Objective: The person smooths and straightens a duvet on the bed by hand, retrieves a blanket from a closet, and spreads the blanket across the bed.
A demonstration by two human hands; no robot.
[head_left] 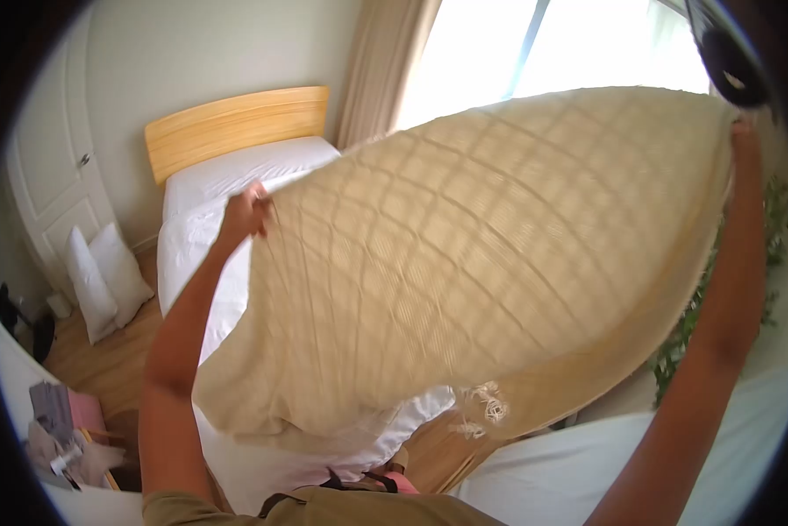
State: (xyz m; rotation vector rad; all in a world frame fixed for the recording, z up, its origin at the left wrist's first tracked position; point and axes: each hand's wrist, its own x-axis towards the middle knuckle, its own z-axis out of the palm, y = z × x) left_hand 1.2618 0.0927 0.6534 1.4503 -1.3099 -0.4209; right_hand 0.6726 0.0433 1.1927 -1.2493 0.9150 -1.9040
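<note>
A large tan blanket (464,237) with a diamond pattern and some fringe billows in the air between my raised arms. My left hand (250,210) is closed on its left edge. High at the far right, my right hand (745,131) grips the opposite corner, its fingers partly hidden. Below and behind the blanket stands a bed with white sheets (188,237) and a wooden headboard (236,127). Much of the bed is hidden by the cloth.
Two white pillows (104,272) lean by the white door (56,158) at left. Folded items (65,412) sit at lower left. A green plant (674,346) is behind my right arm, above a white surface (543,473). A curtain (381,70) hangs beside the bright window (481,53).
</note>
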